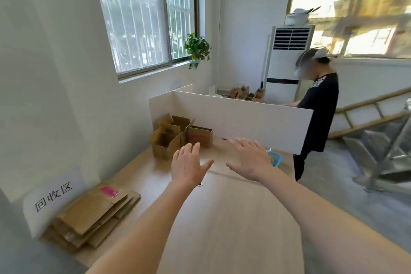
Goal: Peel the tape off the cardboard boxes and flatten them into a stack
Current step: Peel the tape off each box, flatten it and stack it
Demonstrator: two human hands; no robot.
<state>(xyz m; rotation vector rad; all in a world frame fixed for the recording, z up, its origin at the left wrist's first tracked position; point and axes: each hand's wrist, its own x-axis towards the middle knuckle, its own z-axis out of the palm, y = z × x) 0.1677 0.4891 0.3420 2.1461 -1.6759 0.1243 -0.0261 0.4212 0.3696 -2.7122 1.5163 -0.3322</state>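
Two bare hands, the left hand [189, 165] and the right hand [250, 160], reach out over the wooden table [233, 218] with fingers spread and holding nothing, while the cardboard boxes [178, 134] stand ahead by the white divider [244, 115] and the flat stack [93, 216] lies near the left edge.

Ahead of you, the boxes [178, 134] stand before the divider [233, 120]; the flattened stack [93, 216] lies at your left.

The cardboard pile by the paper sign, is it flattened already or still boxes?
Flattened. The cardboard pile lies as flat overlapping sheets on the table, while the boxes farther back stand unfolded.
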